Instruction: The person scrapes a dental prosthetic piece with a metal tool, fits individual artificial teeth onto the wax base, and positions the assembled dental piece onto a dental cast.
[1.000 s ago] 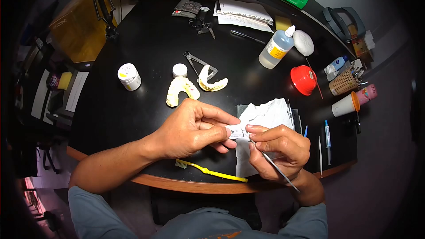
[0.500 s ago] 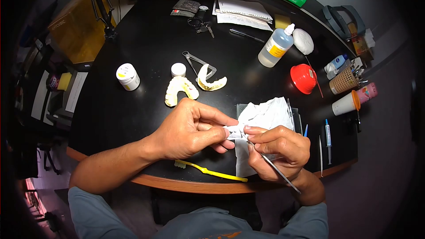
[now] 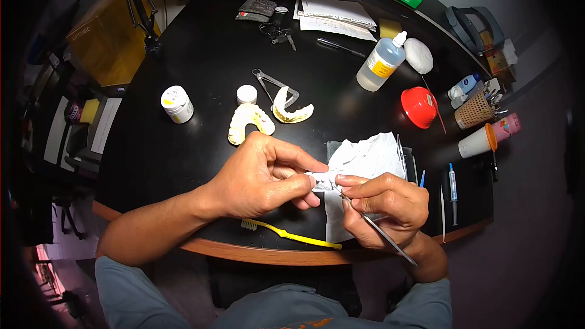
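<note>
My left hand [image 3: 262, 176] pinches a small white piece [image 3: 321, 180] with a few dark spots; its exact kind is too small to tell. Held like a pen in my right hand [image 3: 390, 204] is a slim metal dental instrument [image 3: 393, 242]. Its working tip meets the white piece, partly hidden by my fingers. Crumpled white tissue [image 3: 368, 153] lies just beyond, on a glass slab [image 3: 333, 146]. Nearer the desk edge, under my hands, a yellow toothbrush [image 3: 292, 236] rests on the desk. Two cream dental casts [image 3: 244, 123] sit beyond my left hand.
Metal calipers [image 3: 265, 79], a white jar [image 3: 177, 105] and a small white lid [image 3: 247, 94] stand past the casts. To the right are a dropper bottle [image 3: 379, 68], a red bowl [image 3: 417, 108], a cup [image 3: 475, 143], a syringe [image 3: 453, 186] and a thin tool [image 3: 443, 213].
The head view has shifted very slightly. Both hands keep their grips, and the instrument's tip stays at the white piece.
</note>
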Available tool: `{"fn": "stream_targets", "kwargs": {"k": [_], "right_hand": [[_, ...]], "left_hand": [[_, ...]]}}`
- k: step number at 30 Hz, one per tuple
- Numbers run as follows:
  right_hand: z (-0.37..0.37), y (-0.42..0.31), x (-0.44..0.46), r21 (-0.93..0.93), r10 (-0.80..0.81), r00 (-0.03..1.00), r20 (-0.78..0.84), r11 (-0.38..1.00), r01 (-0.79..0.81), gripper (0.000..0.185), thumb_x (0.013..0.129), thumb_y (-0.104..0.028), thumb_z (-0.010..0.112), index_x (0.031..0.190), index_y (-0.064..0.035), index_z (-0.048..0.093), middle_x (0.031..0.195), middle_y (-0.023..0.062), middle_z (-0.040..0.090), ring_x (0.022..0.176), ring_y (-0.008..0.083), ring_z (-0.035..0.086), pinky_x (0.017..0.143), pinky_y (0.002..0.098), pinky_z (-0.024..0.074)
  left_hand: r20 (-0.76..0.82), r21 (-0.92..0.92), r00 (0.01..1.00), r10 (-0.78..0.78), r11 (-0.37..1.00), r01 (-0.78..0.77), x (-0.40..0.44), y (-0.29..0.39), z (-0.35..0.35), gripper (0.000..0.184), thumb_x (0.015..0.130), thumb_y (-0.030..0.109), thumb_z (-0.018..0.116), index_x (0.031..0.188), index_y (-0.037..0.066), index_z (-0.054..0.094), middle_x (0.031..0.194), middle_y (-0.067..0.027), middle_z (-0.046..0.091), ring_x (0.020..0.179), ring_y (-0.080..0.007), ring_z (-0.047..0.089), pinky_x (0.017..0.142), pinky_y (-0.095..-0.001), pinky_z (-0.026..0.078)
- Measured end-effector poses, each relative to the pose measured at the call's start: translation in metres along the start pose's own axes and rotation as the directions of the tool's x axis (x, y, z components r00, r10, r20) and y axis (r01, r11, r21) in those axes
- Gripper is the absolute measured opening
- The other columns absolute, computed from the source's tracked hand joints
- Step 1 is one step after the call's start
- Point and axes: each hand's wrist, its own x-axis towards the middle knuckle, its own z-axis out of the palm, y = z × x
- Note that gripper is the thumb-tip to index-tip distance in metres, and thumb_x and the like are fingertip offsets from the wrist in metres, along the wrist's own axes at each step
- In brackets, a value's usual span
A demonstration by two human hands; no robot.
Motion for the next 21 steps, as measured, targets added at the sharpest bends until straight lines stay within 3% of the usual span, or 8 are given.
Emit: {"fn": "stream_targets", "kwargs": {"k": [21], "right_hand": [[-0.0012, -0.0013, 0.0004, 0.101, 0.048, 0.999, 0.022, 0.994, -0.05, 0.015, 0.071, 0.006, 0.08, 0.075, -0.0005, 0.067, 0.084, 0.0141, 0.075, 0.089, 0.0291, 0.081, 0.068, 0.0301, 0.0658]], "left_hand": [[0.008, 0.107, 0.999, 0.037, 0.994, -0.038, 0.0004, -0.0005, -0.0002, 0.023, 0.1, 0.002, 0.058, 0.112, -0.012, 0.071, 0.091, -0.0176, 0.076, 0.078, -0.0186, 0.077, 0.074, -0.0292, 0.065]]}}
